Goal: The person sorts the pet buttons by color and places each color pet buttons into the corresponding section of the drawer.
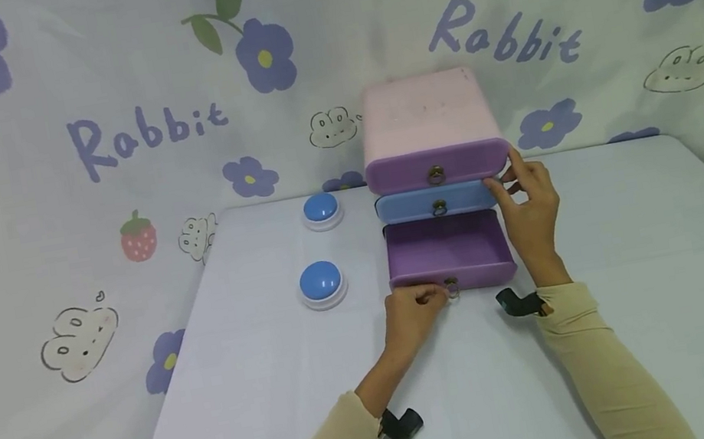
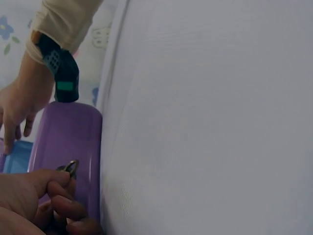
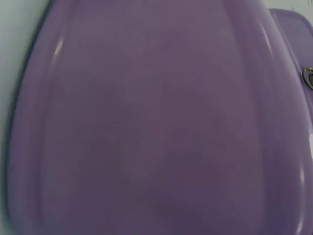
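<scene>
A pink drawer cabinet (image 1: 425, 114) stands at the back of the table, with purple, blue and purple drawer fronts. Its bottom purple drawer (image 1: 447, 242) is pulled out and looks bare inside. My left hand (image 1: 410, 314) pinches the small brass ring pull (image 2: 72, 168) on that drawer's front between thumb and fingertips. At the cabinet's right side, my right hand (image 1: 530, 209) has its thumb against the right end of the blue drawer front (image 1: 406, 207). Its index finger reaches up by the top purple drawer's corner. In the right wrist view, the purple drawer (image 3: 151, 127) fills most of the picture.
Left of the cabinet are two blue push buttons on white bases, one farther back (image 1: 320, 207) and one nearer (image 1: 320, 281). A patterned cloth (image 1: 282, 138) hangs behind the white table (image 1: 268, 389).
</scene>
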`<state>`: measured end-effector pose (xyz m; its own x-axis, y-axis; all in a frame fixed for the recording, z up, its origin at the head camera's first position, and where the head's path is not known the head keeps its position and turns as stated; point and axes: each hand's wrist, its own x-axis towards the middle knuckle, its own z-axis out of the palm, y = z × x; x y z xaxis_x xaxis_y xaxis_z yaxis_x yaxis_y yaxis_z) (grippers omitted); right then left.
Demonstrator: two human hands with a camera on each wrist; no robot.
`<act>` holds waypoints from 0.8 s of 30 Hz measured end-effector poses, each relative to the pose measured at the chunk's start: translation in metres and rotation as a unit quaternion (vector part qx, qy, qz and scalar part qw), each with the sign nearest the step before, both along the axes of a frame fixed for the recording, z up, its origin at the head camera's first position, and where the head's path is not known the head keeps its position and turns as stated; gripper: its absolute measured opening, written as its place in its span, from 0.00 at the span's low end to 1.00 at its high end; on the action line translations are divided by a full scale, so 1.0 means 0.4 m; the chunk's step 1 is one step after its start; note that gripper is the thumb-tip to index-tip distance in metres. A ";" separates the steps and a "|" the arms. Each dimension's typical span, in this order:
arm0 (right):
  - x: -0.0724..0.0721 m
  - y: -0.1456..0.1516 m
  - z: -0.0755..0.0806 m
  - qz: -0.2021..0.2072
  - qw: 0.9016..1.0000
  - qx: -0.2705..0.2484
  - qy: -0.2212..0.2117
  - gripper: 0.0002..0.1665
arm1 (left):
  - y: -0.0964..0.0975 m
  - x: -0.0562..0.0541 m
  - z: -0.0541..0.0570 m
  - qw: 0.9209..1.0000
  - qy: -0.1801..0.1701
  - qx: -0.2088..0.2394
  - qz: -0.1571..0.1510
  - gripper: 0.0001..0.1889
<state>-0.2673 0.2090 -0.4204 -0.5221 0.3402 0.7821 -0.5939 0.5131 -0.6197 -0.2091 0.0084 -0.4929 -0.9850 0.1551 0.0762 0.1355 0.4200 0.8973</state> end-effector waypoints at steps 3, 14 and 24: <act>0.000 -0.001 0.002 0.003 1.000 0.002 -0.001 0.32 | -0.001 0.013 0.002 1.000 0.004 -0.002 0.006 0.04; 0.004 0.001 0.000 -0.004 1.000 -0.002 -0.009 0.33 | -0.002 0.062 0.003 1.000 -0.009 -0.004 0.004 0.04; 0.008 -0.001 0.004 -0.007 1.000 0.002 -0.009 0.33 | -0.067 0.078 0.019 1.000 0.000 -0.012 -0.020 0.10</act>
